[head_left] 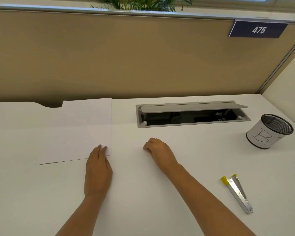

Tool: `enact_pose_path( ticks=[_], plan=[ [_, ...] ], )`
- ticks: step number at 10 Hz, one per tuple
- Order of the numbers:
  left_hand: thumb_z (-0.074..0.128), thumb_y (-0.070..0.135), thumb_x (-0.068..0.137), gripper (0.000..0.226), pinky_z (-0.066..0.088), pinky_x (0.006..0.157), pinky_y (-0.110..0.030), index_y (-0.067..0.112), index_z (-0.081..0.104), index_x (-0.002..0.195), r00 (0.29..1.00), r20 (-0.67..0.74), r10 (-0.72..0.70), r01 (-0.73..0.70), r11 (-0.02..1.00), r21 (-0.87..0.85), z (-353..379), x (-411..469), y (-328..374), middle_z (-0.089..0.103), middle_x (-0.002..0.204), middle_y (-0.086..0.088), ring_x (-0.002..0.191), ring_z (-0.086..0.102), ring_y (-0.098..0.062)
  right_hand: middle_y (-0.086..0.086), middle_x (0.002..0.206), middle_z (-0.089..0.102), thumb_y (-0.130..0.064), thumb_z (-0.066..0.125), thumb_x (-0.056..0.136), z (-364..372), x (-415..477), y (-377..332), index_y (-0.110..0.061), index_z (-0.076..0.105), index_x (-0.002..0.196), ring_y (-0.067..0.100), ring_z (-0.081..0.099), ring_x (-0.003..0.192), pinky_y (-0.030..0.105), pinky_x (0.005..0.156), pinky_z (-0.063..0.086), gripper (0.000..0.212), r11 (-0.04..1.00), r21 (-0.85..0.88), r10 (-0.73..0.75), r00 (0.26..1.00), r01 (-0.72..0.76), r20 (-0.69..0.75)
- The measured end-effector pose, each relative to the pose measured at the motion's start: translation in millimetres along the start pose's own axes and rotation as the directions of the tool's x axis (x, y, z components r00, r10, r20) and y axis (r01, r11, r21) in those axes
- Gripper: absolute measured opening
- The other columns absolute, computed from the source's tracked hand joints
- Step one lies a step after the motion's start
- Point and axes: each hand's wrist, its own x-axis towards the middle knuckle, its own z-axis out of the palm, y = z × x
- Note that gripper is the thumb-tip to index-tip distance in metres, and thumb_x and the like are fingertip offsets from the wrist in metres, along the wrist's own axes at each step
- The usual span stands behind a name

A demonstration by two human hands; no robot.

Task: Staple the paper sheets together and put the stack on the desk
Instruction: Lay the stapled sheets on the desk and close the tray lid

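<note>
White paper sheets [78, 128] lie flat on the white desk [143, 193], left of centre. My left hand [97, 169] rests palm down with its fingertips on the sheets' near right corner, fingers together and flat. My right hand [157, 150] sits on the bare desk to the right of the paper, fingers curled under, holding nothing visible. A silver stapler with yellow ends [237, 193] lies at the near right, well apart from both hands.
A grey cable hatch [192, 114] with its lid raised is set in the desk behind my right hand. A mesh pen cup [269, 132] with a white label stands at the far right. A tan partition [126, 57] closes off the desk's back.
</note>
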Motion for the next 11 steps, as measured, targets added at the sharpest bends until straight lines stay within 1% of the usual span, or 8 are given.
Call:
enact_pose_path(
  ticks=[3,5,6,7,8,9,10,11],
  plan=[
    [0.033,0.007,0.096,0.042,0.027,0.115,-0.040,0.008,0.046,0.136,1.000,0.001,0.000,0.000,1.000,0.008,-0.2,0.5,-0.1,0.041,0.146,-0.007,0.138,0.033,-0.025,0.013,0.101,0.065,0.000,0.053,0.088,-16.7,22.8,-13.3,-0.009,0.056,0.106,0.026,0.061,0.089,0.034,0.084,0.053,0.020,0.981,-0.025,0.196,0.977,-0.194,0.085],
    [0.033,0.007,0.096,0.042,0.026,0.115,-0.040,0.009,0.046,0.136,1.000,0.002,-0.003,0.003,1.000,0.002,-0.3,-0.1,0.1,0.041,0.147,-0.006,0.138,0.032,-0.025,0.012,0.101,0.065,-0.006,0.063,0.083,-19.8,28.4,-16.9,-0.012,0.052,0.109,0.017,0.053,0.078,0.024,0.074,0.045,0.029,0.928,0.081,0.345,0.921,-0.364,0.181],
    [0.033,0.007,0.096,0.041,0.026,0.115,-0.040,0.008,0.047,0.135,1.000,0.000,0.002,-0.002,1.000,0.002,-1.0,0.0,0.0,0.041,0.146,-0.007,0.138,0.033,-0.025,0.008,0.092,0.067,-0.004,0.062,0.080,-17.5,20.2,-14.8,-0.012,0.055,0.103,0.017,0.057,0.076,0.025,0.075,0.049,0.025,0.883,0.233,0.386,0.913,-0.408,0.134],
    [0.034,0.007,0.096,0.041,0.026,0.115,-0.040,0.008,0.048,0.134,1.000,-0.004,0.006,-0.006,1.000,0.002,-1.4,-0.2,0.7,0.042,0.146,-0.008,0.137,0.033,-0.026,0.003,0.083,0.068,-0.007,0.066,0.078,-24.7,11.9,-3.8,-0.015,0.058,0.093,0.016,0.061,0.074,0.024,0.069,0.049,0.019,0.668,0.547,0.505,0.848,-0.504,0.165],
    [0.033,0.007,0.096,0.041,0.026,0.115,-0.040,0.009,0.047,0.135,1.000,-0.003,0.000,0.000,1.000,-0.001,-1.2,-0.2,0.5,0.041,0.146,-0.007,0.137,0.033,-0.025,0.008,0.094,0.069,-0.010,0.072,0.077,-39.3,5.9,8.2,-0.018,0.059,0.093,0.019,0.065,0.086,0.028,0.084,0.049,0.022,0.295,0.814,0.577,0.773,-0.500,0.266],
    [0.034,0.006,0.096,0.041,0.026,0.115,-0.041,0.009,0.048,0.134,1.000,-0.001,0.004,-0.004,1.000,-0.004,-0.9,-0.7,0.2,0.041,0.146,-0.008,0.137,0.033,-0.026,0.006,0.090,0.065,-0.002,0.065,0.083,-59.0,0.9,19.0,-0.011,0.055,0.102,0.016,0.063,0.085,0.026,0.091,0.047,0.024,0.011,0.923,0.579,0.755,-0.385,0.308],
    [0.033,0.006,0.096,0.042,0.026,0.115,-0.039,0.009,0.047,0.135,1.000,0.002,0.000,0.000,1.000,-0.007,-1.0,-0.3,0.2,0.040,0.147,-0.006,0.138,0.032,-0.024,0.004,0.082,0.063,0.005,0.056,0.087,-88.3,-3.9,38.7,-0.008,0.054,0.092,0.008,0.063,0.072,0.017,0.077,0.055,0.014,-0.137,0.973,0.624,0.747,-0.187,0.231],
    [0.034,0.005,0.095,0.041,0.026,0.115,-0.037,0.009,0.048,0.134,1.000,-0.008,0.004,-0.004,1.000,-0.018,-0.9,-0.1,-0.2,0.041,0.146,-0.006,0.137,0.033,-0.024,-0.002,0.061,0.069,0.003,0.055,0.088,-127.3,-13.5,71.1,-0.007,0.055,0.078,0.001,0.066,0.055,0.010,0.066,0.054,0.014,-0.084,0.995,0.717,0.690,-0.056,0.099]
  ],
)
